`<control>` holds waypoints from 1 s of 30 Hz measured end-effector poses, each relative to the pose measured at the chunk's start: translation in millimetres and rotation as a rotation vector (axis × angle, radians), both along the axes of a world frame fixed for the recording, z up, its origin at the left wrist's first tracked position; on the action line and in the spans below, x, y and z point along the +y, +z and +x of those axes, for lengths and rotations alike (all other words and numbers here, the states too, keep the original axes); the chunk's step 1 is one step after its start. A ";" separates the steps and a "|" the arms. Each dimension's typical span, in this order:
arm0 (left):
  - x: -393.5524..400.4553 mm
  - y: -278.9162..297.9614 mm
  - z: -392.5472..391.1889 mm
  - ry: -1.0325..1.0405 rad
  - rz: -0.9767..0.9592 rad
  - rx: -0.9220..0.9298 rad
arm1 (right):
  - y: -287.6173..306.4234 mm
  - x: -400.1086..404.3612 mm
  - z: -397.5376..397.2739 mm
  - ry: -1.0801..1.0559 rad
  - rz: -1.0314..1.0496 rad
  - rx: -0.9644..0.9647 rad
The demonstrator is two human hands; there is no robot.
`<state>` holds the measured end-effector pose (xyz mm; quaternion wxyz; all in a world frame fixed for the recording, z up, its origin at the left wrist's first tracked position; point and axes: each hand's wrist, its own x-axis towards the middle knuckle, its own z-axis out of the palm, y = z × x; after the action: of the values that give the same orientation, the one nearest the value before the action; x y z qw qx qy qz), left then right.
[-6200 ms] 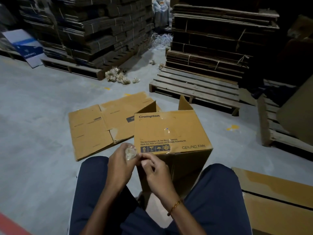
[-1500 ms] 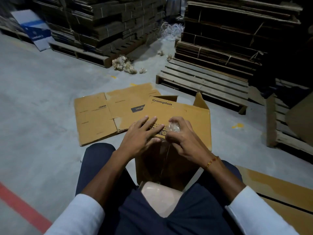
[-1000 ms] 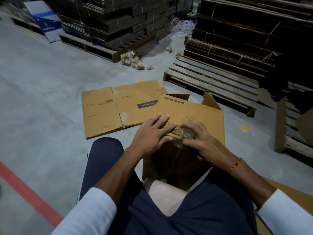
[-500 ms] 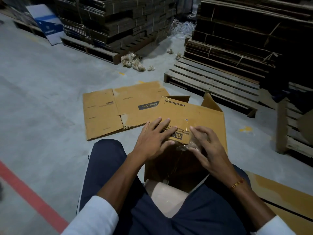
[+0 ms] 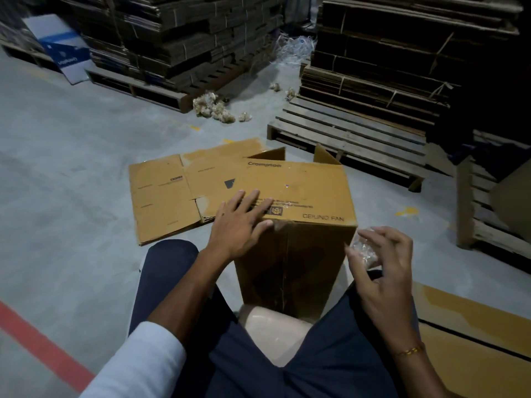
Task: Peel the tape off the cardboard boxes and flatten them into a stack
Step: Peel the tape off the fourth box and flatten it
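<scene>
A brown Crompton ceiling-fan box (image 5: 304,193) stands between my knees, its far flaps sticking up. My left hand (image 5: 240,222) lies flat with spread fingers on the box's near left top edge. My right hand (image 5: 382,262) is off to the right of the box and grips a crumpled wad of clear tape (image 5: 365,251) in curled fingers. A flattened box (image 5: 166,196) lies on the floor just left of the standing box.
A wooden pallet (image 5: 344,139) lies beyond the box, with bundled cardboard stacks (image 5: 388,53) behind it and more stacks (image 5: 178,38) at the back left. Crumpled tape balls (image 5: 215,107) litter the floor. Flat cardboard (image 5: 474,340) lies at my right; a red floor line (image 5: 40,343) runs at my left.
My right hand has pulled away from the box top to the right with the wad of tape. My left hand stays pressed on the box.
</scene>
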<state>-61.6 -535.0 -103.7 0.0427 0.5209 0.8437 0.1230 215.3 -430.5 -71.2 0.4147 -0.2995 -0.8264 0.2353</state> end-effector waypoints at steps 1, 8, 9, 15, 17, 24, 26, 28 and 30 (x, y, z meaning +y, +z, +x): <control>0.4 1.9 -0.5 0.009 -0.004 -0.010 | 1.6 -1.1 2.4 0.011 -0.068 0.023; 13.1 10.2 30.6 -0.082 -0.063 -0.019 | 12.7 38.9 -45.6 0.199 -0.220 -0.054; 15.0 10.9 34.1 -0.096 -0.079 -0.019 | 13.8 49.0 -55.6 0.207 -0.234 -0.059; 12.4 18.2 63.0 -0.213 0.024 -0.021 | -5.3 78.7 -92.3 0.117 -0.454 0.018; 12.1 14.8 82.3 -0.305 0.143 -0.030 | -14.4 80.3 -97.0 0.111 -0.450 0.034; 12.5 -5.7 106.5 -0.120 0.432 0.188 | -20.0 85.6 -98.0 0.110 -0.427 0.046; 5.9 -11.5 106.7 -0.143 0.464 0.246 | -22.3 85.9 -98.3 0.111 -0.415 0.053; 2.0 -14.0 103.8 -0.158 0.467 0.222 | -23.8 86.6 -99.9 0.119 -0.387 0.051; -2.5 -15.9 99.5 -0.117 0.459 0.129 | -25.1 87.0 -100.9 0.133 -0.371 0.040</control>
<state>37.9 -537.5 -119.6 -0.1237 0.5715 0.7631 0.2752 114.4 -343.5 -96.3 0.3524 -0.3109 -0.7784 0.4163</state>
